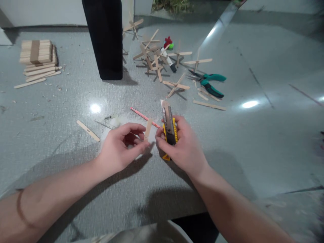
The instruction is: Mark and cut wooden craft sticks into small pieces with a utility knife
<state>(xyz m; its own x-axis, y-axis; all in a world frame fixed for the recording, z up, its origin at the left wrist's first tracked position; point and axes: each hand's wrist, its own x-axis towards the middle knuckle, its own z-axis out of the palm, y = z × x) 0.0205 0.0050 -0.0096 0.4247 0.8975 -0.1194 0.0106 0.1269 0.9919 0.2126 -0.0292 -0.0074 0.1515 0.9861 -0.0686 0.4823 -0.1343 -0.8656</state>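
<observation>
Left hand [124,143], grip pinching one craft stick [148,129] low down, seemingly to leave its upper end exposed above the worktop [136,184]! Right hand [184,146], grip wrapped around one yellow utility knife [170,126], blade [165,104] angled away, likely for safety. Counting: one needle-nose pliers [205,81], one banded stick bundle [43,52], crossed sticks [176,85] too tangled to tally.

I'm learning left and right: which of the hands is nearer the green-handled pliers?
Right. The pliers lie ahead and to the right of the right hand; the left hand is farther left.
</observation>
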